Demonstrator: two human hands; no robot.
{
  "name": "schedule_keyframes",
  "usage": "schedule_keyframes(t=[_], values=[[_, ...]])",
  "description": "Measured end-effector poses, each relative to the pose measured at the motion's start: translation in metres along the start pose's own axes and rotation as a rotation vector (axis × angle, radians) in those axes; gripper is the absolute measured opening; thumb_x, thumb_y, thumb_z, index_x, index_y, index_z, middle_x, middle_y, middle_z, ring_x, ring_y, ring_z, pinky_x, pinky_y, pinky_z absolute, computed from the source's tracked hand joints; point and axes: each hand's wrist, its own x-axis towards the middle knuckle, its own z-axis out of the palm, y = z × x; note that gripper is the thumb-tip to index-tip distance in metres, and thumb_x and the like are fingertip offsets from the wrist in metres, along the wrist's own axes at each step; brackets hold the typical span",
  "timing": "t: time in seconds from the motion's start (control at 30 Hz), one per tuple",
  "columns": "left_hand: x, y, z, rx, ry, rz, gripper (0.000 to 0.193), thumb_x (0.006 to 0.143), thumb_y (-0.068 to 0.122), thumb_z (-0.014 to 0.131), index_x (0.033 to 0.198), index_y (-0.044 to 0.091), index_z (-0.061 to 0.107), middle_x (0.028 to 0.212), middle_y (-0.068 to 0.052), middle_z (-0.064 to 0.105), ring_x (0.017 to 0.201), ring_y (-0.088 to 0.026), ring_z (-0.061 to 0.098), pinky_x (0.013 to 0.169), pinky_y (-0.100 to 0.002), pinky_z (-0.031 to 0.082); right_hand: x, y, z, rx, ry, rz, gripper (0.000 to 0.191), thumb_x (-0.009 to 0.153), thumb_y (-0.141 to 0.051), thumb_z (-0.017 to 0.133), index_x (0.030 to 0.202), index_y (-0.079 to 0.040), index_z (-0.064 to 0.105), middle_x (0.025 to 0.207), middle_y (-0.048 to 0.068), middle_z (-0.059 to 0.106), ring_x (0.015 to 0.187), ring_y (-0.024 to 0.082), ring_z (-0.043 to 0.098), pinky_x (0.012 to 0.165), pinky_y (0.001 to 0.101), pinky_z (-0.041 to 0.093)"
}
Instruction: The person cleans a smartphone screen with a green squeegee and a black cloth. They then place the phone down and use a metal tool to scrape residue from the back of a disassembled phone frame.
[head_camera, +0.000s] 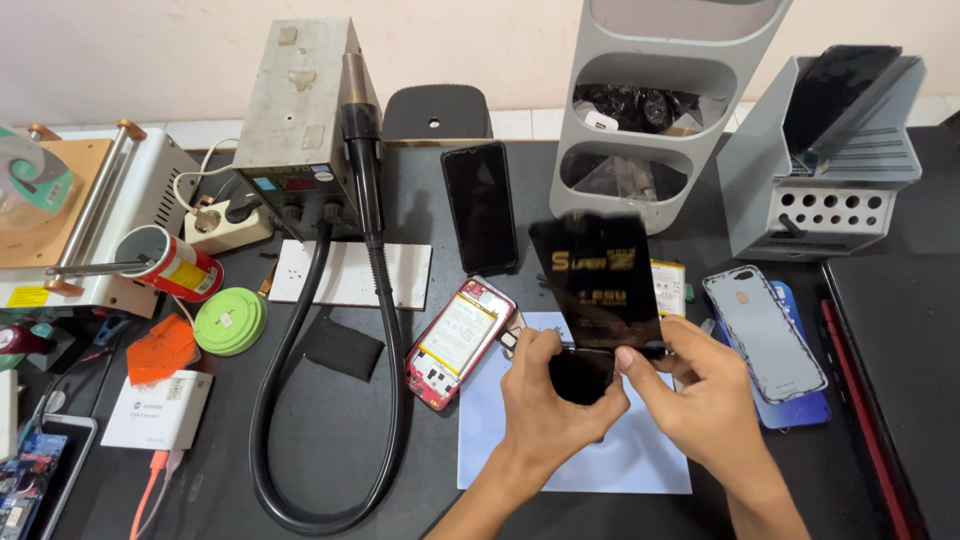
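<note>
My left hand (545, 400) and my right hand (700, 395) meet over a pale blue mat (630, 455) and together grip a flat black packet with gold print (598, 283), held upright by its lower edge. A dark glossy piece (581, 374) shows between my fingers below the packet; what it is stays unclear. Just left of my hands lies an opened red phone (458, 343) with its battery showing. A dark phone screen (480, 205) lies behind it.
A hot-air station (300, 120) with a black hose (330, 400) stands at the back left. A grey tiered organiser (650, 110) and a grey tool stand (820, 170) stand at the back. A phone back cover (762, 332) lies to the right, a green round tin (230, 320) to the left.
</note>
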Motion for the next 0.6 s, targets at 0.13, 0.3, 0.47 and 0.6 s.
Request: schedule_keyframes(t=[0.13,0.3,0.47,0.6], values=[[0.0,-0.001,0.001,-0.005,-0.035,-0.033,0.065,0.071,0.013,0.087,0.118,0.008,0.044,0.089,-0.01,0.054,0.069,-0.026,0.058,0.054,-0.038,0.05,0.003,-0.003,-0.003,-0.205,-0.007,0.071,0.022,0.086,-0.006,0.077,0.103,0.008,0.072,0.093,0.012,0.068,0.077,0.016,0.068,0.064,0.0295,0.057],[0.0,-0.006,-0.002,-0.012,-0.076,-0.049,0.067,0.067,0.014,0.085,0.119,0.008,0.043,0.09,-0.01,0.054,0.069,-0.027,0.057,0.054,-0.039,0.05,0.003,-0.012,-0.004,-0.215,-0.062,-0.3,0.024,0.09,-0.008,0.073,0.11,0.004,0.07,0.105,0.01,0.07,0.087,0.013,0.069,0.07,0.0247,0.057],[-0.004,-0.009,0.004,-0.001,-0.024,-0.006,0.068,0.07,0.014,0.088,0.117,0.01,0.04,0.088,-0.01,0.053,0.071,-0.029,0.057,0.055,-0.04,0.05,0.004,0.0,-0.003,-0.193,0.015,-0.043,0.016,0.085,-0.011,0.078,0.098,-0.002,0.075,0.084,0.005,0.076,0.065,0.011,0.067,0.054,0.025,0.046],[-0.008,-0.011,0.009,-0.017,0.0,-0.039,0.066,0.073,0.014,0.088,0.114,0.012,0.035,0.089,-0.009,0.055,0.071,-0.027,0.062,0.058,-0.039,0.052,0.002,0.015,-0.003,-0.379,0.072,-0.101,0.01,0.084,-0.015,0.081,0.09,-0.008,0.078,0.074,-0.001,0.079,0.053,0.009,0.059,0.05,0.0242,0.037]])
